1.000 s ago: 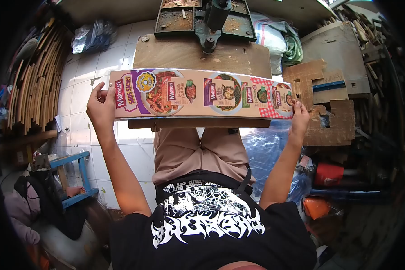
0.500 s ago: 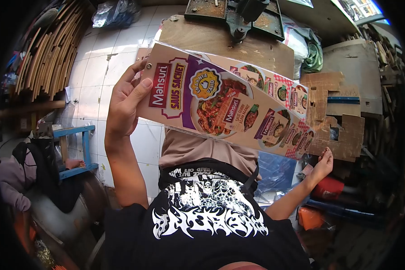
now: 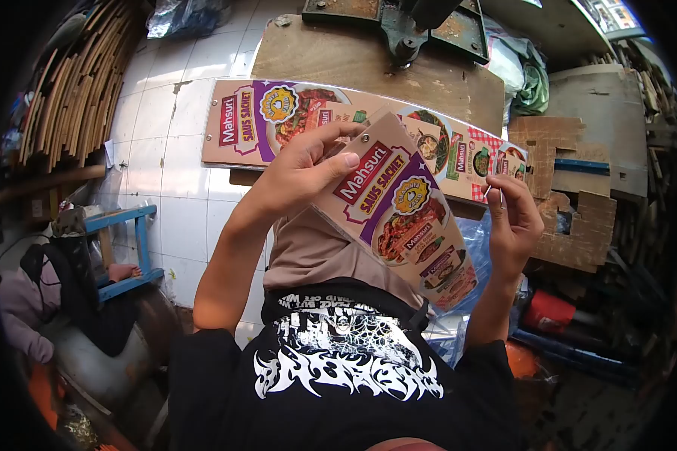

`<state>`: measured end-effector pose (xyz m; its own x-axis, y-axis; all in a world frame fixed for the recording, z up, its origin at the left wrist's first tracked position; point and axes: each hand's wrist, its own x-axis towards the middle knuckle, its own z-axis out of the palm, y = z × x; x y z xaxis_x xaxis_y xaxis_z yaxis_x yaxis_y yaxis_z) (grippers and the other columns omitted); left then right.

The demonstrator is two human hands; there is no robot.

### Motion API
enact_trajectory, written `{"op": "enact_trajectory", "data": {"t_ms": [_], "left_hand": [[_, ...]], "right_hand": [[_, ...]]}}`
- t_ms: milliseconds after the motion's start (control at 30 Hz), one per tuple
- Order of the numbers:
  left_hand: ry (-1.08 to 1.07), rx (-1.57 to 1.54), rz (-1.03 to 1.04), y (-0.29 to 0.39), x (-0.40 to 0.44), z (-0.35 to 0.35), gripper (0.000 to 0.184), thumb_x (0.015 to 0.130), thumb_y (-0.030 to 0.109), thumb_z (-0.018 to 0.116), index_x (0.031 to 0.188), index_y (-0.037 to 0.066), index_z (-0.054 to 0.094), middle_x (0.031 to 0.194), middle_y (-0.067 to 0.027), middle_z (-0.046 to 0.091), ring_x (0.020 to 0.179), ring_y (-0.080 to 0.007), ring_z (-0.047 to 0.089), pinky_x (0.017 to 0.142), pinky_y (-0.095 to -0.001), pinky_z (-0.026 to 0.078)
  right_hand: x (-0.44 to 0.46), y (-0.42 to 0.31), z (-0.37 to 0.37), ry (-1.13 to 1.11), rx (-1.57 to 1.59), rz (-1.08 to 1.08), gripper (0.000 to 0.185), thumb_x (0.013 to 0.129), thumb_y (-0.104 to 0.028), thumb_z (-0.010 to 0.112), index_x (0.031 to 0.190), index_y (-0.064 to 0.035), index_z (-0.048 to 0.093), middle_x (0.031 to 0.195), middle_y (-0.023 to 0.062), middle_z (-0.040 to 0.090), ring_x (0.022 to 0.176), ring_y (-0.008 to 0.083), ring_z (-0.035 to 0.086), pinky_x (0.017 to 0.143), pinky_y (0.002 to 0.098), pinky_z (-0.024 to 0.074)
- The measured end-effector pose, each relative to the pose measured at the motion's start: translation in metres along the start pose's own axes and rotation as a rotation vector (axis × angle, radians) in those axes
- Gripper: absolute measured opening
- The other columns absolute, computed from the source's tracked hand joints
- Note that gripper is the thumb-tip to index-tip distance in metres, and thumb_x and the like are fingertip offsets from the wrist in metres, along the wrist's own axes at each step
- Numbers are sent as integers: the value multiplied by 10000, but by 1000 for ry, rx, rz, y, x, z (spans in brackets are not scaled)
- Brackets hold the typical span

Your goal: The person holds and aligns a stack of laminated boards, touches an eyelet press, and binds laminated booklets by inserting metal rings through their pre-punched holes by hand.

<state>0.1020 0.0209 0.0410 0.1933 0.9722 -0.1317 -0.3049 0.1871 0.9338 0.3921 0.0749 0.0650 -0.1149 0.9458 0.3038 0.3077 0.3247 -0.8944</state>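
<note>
My left hand (image 3: 316,161) grips the upper corner of a printed "Mahsuri Saus Sachet" sign (image 3: 410,218), close to its metal eyelet. This sign slants down to the right above my lap, its far end nearest my right forearm. Behind it, another matching sign (image 3: 241,124) lies across the wooden board, with a glossy clear edge. My right hand (image 3: 515,222) is raised beside the right end of that lying sign, thumb and forefinger pinched together. Whatever may be between these fingertips is too small to make out.
A dark metal machine base (image 3: 406,49) stands on the wooden worktop (image 3: 316,52) ahead. Cut brown board (image 3: 579,233) lies at the right. Stacked strips (image 3: 79,90) lean at the left, above a blue frame (image 3: 143,233). Blue plastic (image 3: 470,252) shows by my lap.
The held sign has swung downward and away from the lying sign, uncovering more of it. My left hand has moved right; my right hand has come up and inward.
</note>
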Motion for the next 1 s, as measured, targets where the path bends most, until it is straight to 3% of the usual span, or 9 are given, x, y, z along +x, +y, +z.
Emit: {"op": "enact_trajectory", "data": {"t_ms": [67,167,267,467,833,933,1000], "left_hand": [[-32,15,-24,4,12,0,428,943,151,547,1312,-38,437,1153,-132,602,1032,-148,587,897,-276,481],[-78,24,-41,4,32,2,442,944,156,547,1318,-46,429,1147,-125,601,1024,-141,586,894,-271,483],[-174,-9,-80,10,54,4,456,950,168,538,1334,-47,420,1154,-123,599,1032,-133,581,897,-277,488],[-126,-63,-184,-22,74,-9,422,959,159,525,1314,-55,447,1123,-111,613,991,-119,597,865,-268,499],[-93,-64,-178,-25,72,-9,402,959,102,519,1321,-58,448,1201,-131,578,1091,-144,553,931,-285,465],[-77,-95,-164,-26,72,-9,393,957,92,520,1315,-55,457,1182,-126,591,1076,-138,559,918,-278,472],[-74,-110,-159,-26,71,-8,387,956,87,520,1311,-55,463,1168,-123,597,1063,-134,564,907,-273,476]], "right_hand": [[15,-6,14,-245,-77,-168,123,852,6,648,973,26,658,879,102,661,815,154,626,752,252,490],[29,-11,36,-344,-50,-156,122,830,31,646,952,28,660,871,109,658,810,151,626,728,251,485],[37,-6,55,-279,-2,-81,136,815,23,666,951,23,667,851,100,662,738,138,621,670,240,483],[42,19,79,-184,-127,-9,158,790,29,693,946,33,667,827,104,676,706,140,637,655,249,502],[54,19,93,-245,-409,-290,249,752,41,714,992,-2,662,733,107,608,595,200,592,535,300,473],[55,19,92,-279,-444,-344,262,742,70,720,992,12,671,728,90,614,631,147,588,578,245,462],[57,22,92,-289,-429,-387,254,745,52,719,989,4,667,729,98,610,605,181,583,548,278,461]]}}
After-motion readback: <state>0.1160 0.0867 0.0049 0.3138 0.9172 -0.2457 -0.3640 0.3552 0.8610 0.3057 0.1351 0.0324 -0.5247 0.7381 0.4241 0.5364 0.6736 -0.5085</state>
